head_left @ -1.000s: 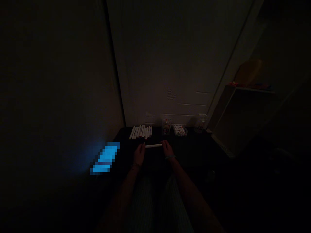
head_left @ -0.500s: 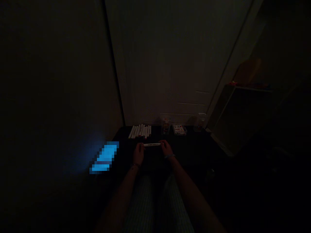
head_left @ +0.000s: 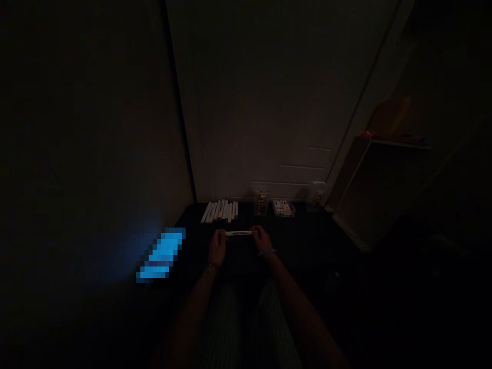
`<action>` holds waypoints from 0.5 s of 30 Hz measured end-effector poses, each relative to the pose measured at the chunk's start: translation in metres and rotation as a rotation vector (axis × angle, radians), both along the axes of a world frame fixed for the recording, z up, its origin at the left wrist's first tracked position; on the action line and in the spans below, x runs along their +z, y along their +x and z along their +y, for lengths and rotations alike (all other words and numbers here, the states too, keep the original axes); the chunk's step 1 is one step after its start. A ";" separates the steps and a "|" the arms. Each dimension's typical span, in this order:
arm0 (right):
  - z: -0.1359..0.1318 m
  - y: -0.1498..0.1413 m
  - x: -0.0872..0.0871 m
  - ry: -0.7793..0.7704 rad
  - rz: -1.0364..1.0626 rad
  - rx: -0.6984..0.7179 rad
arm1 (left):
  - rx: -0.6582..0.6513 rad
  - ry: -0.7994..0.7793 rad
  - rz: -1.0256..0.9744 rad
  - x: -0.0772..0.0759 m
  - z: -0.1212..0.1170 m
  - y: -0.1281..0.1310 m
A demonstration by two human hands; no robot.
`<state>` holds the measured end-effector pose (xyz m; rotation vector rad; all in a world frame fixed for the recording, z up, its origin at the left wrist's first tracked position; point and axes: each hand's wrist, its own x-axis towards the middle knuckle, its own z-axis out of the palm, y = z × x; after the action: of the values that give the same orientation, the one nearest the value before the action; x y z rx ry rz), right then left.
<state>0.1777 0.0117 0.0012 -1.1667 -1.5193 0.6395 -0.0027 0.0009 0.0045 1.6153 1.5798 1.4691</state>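
Note:
A white marker (head_left: 239,233) lies level between my two hands, over the dark table (head_left: 292,241). My left hand (head_left: 217,247) is closed on its left end. At its right end the fingers of my right hand (head_left: 262,239) are closed as well. Dark lettering shows along the marker's middle; both its tips are covered by fingers. Beyond my left hand, several white markers (head_left: 220,211) lie side by side in a row. The room is very dim, so finger detail is hard to see.
Along the back of the table stand a clear plastic container (head_left: 262,203), a low box with a patterned top (head_left: 283,208) and another clear container (head_left: 316,197). A glowing blue pixelated patch (head_left: 161,255) is at the left. A shelf unit (head_left: 400,144) stands on the right.
The whole view has shifted slightly, so the table and its things appear a little lower. Both hands keep hold of the marker, which stays nearly level.

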 end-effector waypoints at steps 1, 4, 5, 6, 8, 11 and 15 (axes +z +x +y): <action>0.000 0.000 0.000 -0.001 0.001 -0.006 | 0.000 0.000 -0.004 0.000 0.000 0.000; 0.001 0.000 0.000 -0.014 0.012 -0.008 | 0.009 0.004 -0.012 0.000 0.000 0.001; 0.002 0.000 -0.001 -0.020 0.015 -0.005 | 0.011 0.003 -0.012 0.000 0.000 0.001; 0.002 0.000 -0.002 -0.025 0.018 0.000 | 0.014 0.000 -0.011 -0.001 -0.001 0.000; 0.003 0.000 -0.003 -0.032 0.029 0.005 | 0.017 -0.011 -0.015 -0.001 -0.001 0.000; 0.003 0.000 -0.004 -0.040 0.060 0.014 | 0.013 -0.012 -0.056 0.000 -0.002 0.000; 0.003 0.001 -0.003 -0.042 0.093 0.030 | -0.004 -0.009 -0.148 0.004 -0.004 0.002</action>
<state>0.1790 0.0143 -0.0016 -1.1320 -1.4538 0.7392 -0.0005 -0.0035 0.0080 1.4676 1.4978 1.5392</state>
